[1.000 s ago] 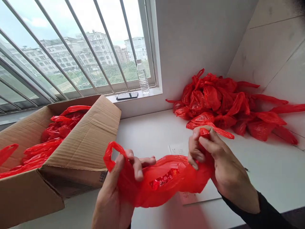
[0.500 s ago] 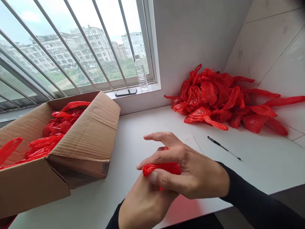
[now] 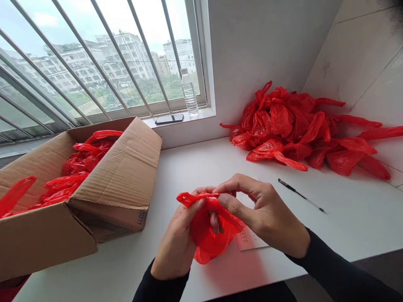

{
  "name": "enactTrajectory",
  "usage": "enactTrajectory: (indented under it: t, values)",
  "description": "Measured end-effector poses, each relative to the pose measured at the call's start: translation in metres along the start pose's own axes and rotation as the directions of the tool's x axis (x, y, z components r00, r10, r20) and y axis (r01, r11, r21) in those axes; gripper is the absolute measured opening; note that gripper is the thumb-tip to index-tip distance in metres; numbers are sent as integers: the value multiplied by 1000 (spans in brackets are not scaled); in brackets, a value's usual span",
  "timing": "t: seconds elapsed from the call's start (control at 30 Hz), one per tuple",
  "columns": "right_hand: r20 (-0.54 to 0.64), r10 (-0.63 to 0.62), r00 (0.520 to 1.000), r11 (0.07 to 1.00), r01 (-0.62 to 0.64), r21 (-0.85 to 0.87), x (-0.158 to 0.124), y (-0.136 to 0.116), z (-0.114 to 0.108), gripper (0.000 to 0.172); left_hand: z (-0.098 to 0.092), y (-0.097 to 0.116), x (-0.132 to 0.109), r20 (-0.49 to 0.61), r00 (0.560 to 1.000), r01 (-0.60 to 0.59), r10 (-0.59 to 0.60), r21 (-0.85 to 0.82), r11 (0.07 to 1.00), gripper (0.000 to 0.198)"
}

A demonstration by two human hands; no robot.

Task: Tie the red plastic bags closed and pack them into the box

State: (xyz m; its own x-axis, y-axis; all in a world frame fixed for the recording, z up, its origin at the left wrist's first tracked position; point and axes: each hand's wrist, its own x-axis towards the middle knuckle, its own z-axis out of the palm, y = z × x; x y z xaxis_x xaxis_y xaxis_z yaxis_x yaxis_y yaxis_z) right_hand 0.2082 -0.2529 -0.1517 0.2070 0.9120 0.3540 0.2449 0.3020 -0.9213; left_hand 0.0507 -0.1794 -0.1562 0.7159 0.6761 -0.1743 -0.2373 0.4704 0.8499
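Observation:
A small red plastic bag with something inside is bunched between both my hands above the white counter. My left hand grips the bag from below and pinches its handles at the top left. My right hand comes in from the right, its fingers closed on the same twisted handles. Part of the bag is hidden behind my fingers.
An open cardboard box holding several red bags stands at the left. A pile of red bags lies at the back right against the wall. A black pen, a paper sheet, a water bottle and a phone are also here.
The bag was stretched open between my hands, then gathered into a small bundle. Now both hands pinch its handles together at the top, and the bundle hangs lower.

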Motion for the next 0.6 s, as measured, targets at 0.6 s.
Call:
enactTrajectory:
  t: [0.6]
  values:
    - [138,47,989,996,-57,72,-10,19,13,22,-28,2,-10,15,999,-31,28,258,966,15]
